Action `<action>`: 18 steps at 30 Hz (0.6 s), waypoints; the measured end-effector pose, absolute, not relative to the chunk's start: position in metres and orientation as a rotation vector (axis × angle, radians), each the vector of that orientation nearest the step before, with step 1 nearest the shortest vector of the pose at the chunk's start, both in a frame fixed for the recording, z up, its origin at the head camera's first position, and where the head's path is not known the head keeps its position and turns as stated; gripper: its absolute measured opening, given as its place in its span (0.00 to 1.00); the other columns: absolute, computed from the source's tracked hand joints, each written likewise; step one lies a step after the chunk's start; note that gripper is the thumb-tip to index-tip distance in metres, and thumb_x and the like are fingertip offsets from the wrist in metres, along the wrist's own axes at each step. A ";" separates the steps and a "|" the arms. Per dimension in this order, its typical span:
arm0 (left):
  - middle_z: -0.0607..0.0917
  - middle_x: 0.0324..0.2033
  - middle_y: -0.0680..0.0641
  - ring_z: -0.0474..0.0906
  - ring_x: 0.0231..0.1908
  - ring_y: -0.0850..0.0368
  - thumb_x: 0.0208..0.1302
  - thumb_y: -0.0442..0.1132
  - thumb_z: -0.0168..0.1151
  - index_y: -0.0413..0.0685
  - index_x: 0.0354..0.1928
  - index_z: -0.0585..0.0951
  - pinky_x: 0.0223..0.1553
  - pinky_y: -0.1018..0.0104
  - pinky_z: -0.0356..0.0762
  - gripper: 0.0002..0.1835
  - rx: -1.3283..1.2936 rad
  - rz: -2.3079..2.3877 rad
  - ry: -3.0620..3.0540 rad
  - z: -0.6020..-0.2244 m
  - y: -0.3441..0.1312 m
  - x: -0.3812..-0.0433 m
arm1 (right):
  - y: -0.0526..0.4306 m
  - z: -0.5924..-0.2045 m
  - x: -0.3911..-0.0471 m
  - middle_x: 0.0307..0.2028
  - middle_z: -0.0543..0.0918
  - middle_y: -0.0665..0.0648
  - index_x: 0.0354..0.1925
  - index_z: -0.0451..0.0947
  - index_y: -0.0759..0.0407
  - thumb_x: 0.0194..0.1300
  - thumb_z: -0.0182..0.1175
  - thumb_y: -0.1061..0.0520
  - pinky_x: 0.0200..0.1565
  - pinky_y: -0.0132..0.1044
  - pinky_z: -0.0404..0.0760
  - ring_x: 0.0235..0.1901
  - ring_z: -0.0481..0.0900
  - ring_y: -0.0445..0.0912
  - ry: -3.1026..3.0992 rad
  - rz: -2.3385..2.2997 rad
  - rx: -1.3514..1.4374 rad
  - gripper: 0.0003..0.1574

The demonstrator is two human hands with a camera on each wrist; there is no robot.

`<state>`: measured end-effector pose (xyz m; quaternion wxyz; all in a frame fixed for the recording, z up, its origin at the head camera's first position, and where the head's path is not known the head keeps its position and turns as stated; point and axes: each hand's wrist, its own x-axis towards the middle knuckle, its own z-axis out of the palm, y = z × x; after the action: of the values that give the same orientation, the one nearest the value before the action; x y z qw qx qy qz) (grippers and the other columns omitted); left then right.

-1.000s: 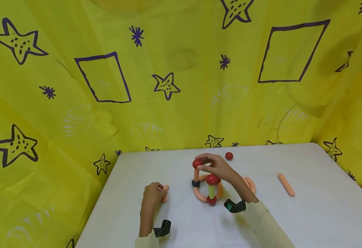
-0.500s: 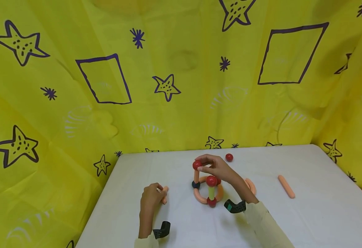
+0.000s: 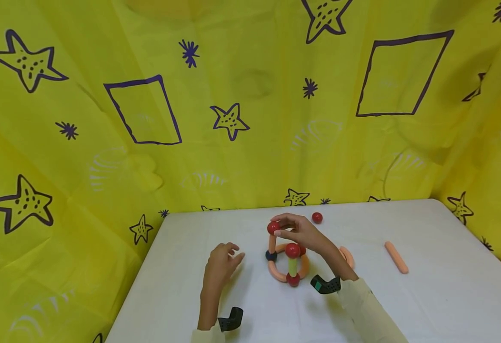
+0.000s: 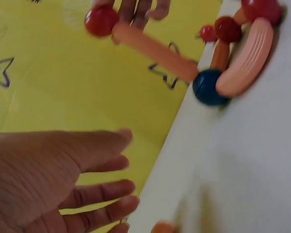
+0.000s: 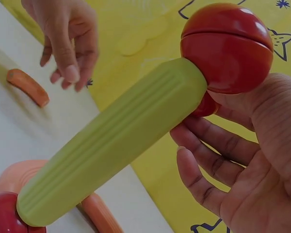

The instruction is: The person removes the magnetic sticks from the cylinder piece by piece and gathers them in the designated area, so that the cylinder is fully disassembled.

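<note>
My right hand (image 3: 299, 233) pinches a red ball (image 3: 273, 227) between thumb and fingers. That ball tops an upright orange rod (image 4: 155, 51), whose foot meets a dark blue ball (image 4: 209, 87). Curved orange rods (image 3: 276, 271) and balls form a ring on the table. From the ring's near red ball (image 3: 293, 279) stands a light green rod (image 5: 111, 141), capped by another red ball (image 5: 226, 48). Left of this structure, my left hand (image 3: 220, 267) hovers with loosely bent fingers, holding nothing. A short curved orange rod (image 5: 28, 86) lies on the table below it, hidden in the head view.
A loose red ball (image 3: 316, 217) lies toward the back of the white table (image 3: 447, 267). Curved orange rods (image 3: 347, 257) lie partly behind my right forearm, and a straight orange rod (image 3: 396, 257) is farther right. A yellow patterned cloth (image 3: 250, 162) hangs behind.
My left hand has let go of the short orange rod at the left, lifting off and moving slightly right with its fingers spread. My right hand keeps its hold on the red ball.
</note>
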<state>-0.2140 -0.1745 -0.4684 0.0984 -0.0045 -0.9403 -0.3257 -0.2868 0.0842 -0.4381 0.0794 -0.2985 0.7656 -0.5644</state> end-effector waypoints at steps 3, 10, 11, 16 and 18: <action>0.84 0.40 0.43 0.80 0.39 0.51 0.61 0.47 0.68 0.43 0.47 0.83 0.37 0.61 0.79 0.17 -0.147 -1.055 -2.728 -0.468 -0.157 -0.216 | 0.084 -0.439 -0.288 0.50 0.83 0.62 0.58 0.75 0.61 0.67 0.62 0.56 0.53 0.33 0.77 0.50 0.80 0.50 2.292 -1.689 -0.905 0.23; 0.83 0.51 0.43 0.81 0.48 0.46 0.64 0.47 0.65 0.41 0.55 0.79 0.42 0.57 0.81 0.23 -0.315 -1.244 -2.583 -0.472 -0.122 -0.219 | 0.086 -0.437 -0.293 0.49 0.84 0.63 0.57 0.76 0.63 0.66 0.62 0.59 0.51 0.33 0.79 0.47 0.82 0.48 2.284 -1.663 -1.031 0.22; 0.83 0.51 0.42 0.81 0.48 0.46 0.65 0.47 0.65 0.41 0.56 0.79 0.42 0.57 0.81 0.23 -0.327 -1.252 -2.564 -0.473 -0.119 -0.220 | 0.086 -0.437 -0.293 0.49 0.84 0.63 0.56 0.76 0.63 0.66 0.63 0.59 0.51 0.33 0.79 0.47 0.82 0.48 2.277 -1.662 -1.046 0.21; 0.83 0.52 0.43 0.82 0.49 0.48 0.65 0.44 0.64 0.40 0.57 0.79 0.45 0.56 0.81 0.22 -0.362 -1.160 -2.532 -0.479 -0.108 -0.222 | 0.087 -0.435 -0.296 0.48 0.84 0.64 0.55 0.77 0.63 0.65 0.63 0.60 0.48 0.33 0.81 0.45 0.82 0.47 2.232 -1.652 -1.089 0.21; 0.84 0.52 0.43 0.82 0.48 0.49 0.65 0.43 0.64 0.39 0.56 0.79 0.47 0.55 0.80 0.21 -0.358 -1.119 -2.533 -0.479 -0.104 -0.222 | 0.087 -0.434 -0.297 0.48 0.84 0.64 0.55 0.77 0.62 0.65 0.63 0.59 0.49 0.33 0.81 0.45 0.82 0.46 2.215 -1.643 -1.085 0.20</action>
<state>-0.2219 -0.1042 -0.4791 0.1737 -0.1263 -0.8934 -0.3947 -0.2967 0.0874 -0.4341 0.0887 -0.3647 0.7445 -0.5521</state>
